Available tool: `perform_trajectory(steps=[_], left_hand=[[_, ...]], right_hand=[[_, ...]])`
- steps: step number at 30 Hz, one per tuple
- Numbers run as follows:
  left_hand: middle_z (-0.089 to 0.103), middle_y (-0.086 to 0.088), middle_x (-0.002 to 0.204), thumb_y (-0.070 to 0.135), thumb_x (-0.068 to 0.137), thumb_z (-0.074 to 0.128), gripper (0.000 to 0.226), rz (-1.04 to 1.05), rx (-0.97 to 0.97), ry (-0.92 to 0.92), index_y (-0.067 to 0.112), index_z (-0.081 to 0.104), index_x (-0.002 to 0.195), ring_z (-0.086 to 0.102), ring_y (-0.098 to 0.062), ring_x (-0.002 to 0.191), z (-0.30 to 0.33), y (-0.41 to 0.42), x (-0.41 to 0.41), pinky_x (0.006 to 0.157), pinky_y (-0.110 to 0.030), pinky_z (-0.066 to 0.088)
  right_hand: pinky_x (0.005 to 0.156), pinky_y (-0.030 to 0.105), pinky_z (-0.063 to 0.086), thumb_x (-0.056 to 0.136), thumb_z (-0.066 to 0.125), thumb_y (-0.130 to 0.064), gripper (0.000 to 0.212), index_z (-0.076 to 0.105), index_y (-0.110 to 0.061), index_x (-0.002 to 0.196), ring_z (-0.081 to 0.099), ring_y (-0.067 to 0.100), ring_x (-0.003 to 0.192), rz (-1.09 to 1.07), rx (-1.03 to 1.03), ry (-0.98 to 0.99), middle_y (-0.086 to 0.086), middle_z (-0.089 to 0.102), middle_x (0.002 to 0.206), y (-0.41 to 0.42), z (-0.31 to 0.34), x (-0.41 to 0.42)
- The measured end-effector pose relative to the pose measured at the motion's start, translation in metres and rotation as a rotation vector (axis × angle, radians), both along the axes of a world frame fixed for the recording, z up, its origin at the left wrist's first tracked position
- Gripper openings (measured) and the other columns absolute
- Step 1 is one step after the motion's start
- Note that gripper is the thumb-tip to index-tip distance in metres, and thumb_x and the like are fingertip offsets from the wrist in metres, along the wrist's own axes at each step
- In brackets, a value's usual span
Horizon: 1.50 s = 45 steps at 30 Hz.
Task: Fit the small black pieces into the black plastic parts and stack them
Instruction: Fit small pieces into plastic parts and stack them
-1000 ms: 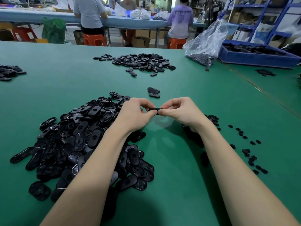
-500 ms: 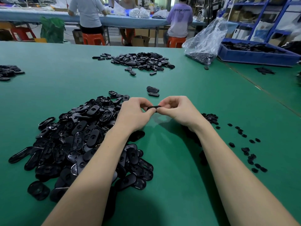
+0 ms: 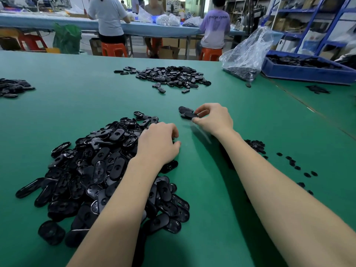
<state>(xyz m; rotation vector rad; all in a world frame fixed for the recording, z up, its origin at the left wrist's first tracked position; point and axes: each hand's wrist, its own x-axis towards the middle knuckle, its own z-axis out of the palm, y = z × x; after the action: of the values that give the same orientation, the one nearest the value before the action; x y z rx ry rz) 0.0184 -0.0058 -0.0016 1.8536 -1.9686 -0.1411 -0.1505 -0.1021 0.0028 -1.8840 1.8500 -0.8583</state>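
Note:
A big heap of oval black plastic parts (image 3: 100, 170) lies on the green table at the left front. My left hand (image 3: 158, 143) hovers at the heap's right edge, fingers curled, nothing visible in it. My right hand (image 3: 212, 118) reaches forward and pinches one black part (image 3: 189, 115) by its right end, right over a small stack of the same parts (image 3: 184, 109) on the table. Small black pieces (image 3: 255, 145) lie in a cluster and a loose scatter to the right of my right forearm.
A second pile of black parts (image 3: 171, 77) lies further back, another pile (image 3: 13, 88) at the far left edge. A clear plastic bag (image 3: 248, 54) and a blue tray (image 3: 308, 71) stand at the back right. People sit at a far table.
Both hands held one part between them before. Now my right hand has carried it forward to the small stack, and my left hand has let go and dropped back to the heap.

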Motion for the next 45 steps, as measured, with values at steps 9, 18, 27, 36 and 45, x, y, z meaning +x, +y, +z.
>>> perform_trajectory(steps=[9,18,27,36,45], left_hand=[[0.065,0.000,0.111,0.027,0.085,0.069,0.028,-0.017,0.037,0.090,0.021,0.064,0.112,0.059,-0.023,0.110,0.000,-0.003,0.005,0.099,-0.041,0.048],[0.063,0.004,0.103,0.029,0.074,0.078,0.031,-0.022,0.071,0.180,0.028,0.064,0.102,0.060,-0.018,0.100,-0.003,-0.011,0.011,0.092,-0.036,0.052],[0.062,0.004,0.093,0.024,0.070,0.083,0.032,-0.007,0.040,0.227,0.029,0.062,0.094,0.058,-0.016,0.090,-0.001,-0.009,0.012,0.081,-0.025,0.045],[0.070,0.004,0.086,0.025,0.082,0.076,0.011,-0.007,-0.009,0.255,0.031,0.067,0.079,0.067,-0.010,0.079,0.008,-0.005,0.013,0.082,-0.027,0.053],[0.071,0.016,0.073,0.031,0.085,0.075,0.008,0.087,-0.067,0.719,0.026,0.077,0.080,0.064,0.008,0.069,0.017,-0.006,0.008,0.067,-0.008,0.046]], right_hand=[[0.075,0.024,0.043,0.081,0.079,-0.038,0.014,0.071,-0.035,0.091,0.067,0.017,0.103,-0.038,0.096,0.076,-0.007,0.075,0.106,-0.034,0.000,0.015],[0.074,0.027,0.043,0.083,0.076,-0.033,0.025,0.070,-0.034,0.106,0.061,0.020,0.096,-0.040,0.100,0.136,-0.004,0.071,0.110,-0.040,0.010,0.021],[0.077,0.026,0.051,0.083,0.070,-0.028,0.014,0.071,-0.041,0.079,0.061,-0.005,0.078,0.306,0.008,0.086,-0.021,0.072,0.088,0.029,0.001,0.018],[0.067,0.022,0.047,0.085,0.071,-0.027,0.012,0.075,-0.038,0.083,0.055,-0.008,0.061,0.369,-0.023,-0.019,-0.025,0.072,0.083,0.061,-0.006,0.001],[0.067,0.012,0.047,0.091,0.074,-0.029,0.006,0.079,-0.028,0.094,0.063,-0.001,0.073,0.276,0.147,-0.381,-0.004,0.078,0.092,0.067,0.003,-0.013]])
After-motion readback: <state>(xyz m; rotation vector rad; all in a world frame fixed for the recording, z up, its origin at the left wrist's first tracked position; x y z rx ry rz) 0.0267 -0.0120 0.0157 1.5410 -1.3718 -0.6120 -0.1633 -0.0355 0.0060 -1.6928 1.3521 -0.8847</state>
